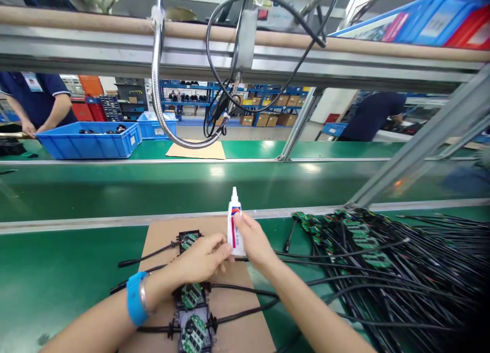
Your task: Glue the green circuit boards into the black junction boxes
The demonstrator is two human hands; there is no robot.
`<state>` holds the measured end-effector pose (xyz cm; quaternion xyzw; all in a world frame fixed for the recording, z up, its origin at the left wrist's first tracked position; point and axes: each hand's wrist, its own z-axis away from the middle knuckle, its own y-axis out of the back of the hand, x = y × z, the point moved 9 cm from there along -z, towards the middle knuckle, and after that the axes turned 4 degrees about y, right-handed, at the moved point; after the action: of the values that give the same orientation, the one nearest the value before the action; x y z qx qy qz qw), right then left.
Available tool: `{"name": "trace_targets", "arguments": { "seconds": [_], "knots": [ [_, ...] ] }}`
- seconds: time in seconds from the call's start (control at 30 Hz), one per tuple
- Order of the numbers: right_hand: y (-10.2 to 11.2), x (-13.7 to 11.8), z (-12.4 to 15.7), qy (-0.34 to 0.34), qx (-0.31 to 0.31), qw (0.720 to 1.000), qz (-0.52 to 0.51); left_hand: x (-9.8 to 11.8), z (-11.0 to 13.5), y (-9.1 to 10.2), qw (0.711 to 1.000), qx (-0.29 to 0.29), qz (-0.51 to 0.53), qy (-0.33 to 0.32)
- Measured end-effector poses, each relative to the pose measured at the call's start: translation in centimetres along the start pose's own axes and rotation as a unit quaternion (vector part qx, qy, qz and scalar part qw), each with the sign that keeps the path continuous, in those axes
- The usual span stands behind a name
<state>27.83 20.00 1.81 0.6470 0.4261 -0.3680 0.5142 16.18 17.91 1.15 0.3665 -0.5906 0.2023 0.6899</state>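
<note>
A white glue tube with red and blue print stands upright in front of me, its narrow white nozzle pointing up. My right hand grips it from the right, thumb across the printed face. At its lower left edge, the bent fingers and thumb of my left hand pinch the tube's bottom end; some fingertips are hidden. Beneath my left hand and forearm is a row of black housings with green circuit boards, partly covered by the arm. Black cables run out of the housings to both sides.
The housings lie on a cardboard sheet over the green bench. A big pile of black cables with green boards fills the right. A metal conduit and loose wires hang from the overhead rail. Across stand blue bins and two other people.
</note>
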Motion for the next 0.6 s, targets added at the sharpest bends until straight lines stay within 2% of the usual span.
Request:
{"name": "trace_targets", "arguments": {
  "seconds": [0.07, 0.2, 0.3, 0.6],
  "knots": [
    [-1.8, -1.9, 1.1, 0.029, -0.005, 0.999, -0.041, -0.1, -0.1, 0.0, 0.999, 0.031, 0.010, -0.008],
    [-3.7, -4.1, 3.1, 0.096, -0.044, 0.992, -0.074, -0.6, 1.5, 1.7, 0.992, 0.119, 0.033, -0.019],
    [-4.8, -4.5, 4.2, 0.127, -0.072, 0.986, -0.084, -1.1, 2.3, 1.7, 0.992, 0.112, 0.048, -0.020],
    [-5.1, -4.8, 5.0, 0.169, -0.052, 0.983, -0.050, -0.1, 3.9, 1.4, 0.992, 0.100, 0.055, -0.050]
  ]
}}
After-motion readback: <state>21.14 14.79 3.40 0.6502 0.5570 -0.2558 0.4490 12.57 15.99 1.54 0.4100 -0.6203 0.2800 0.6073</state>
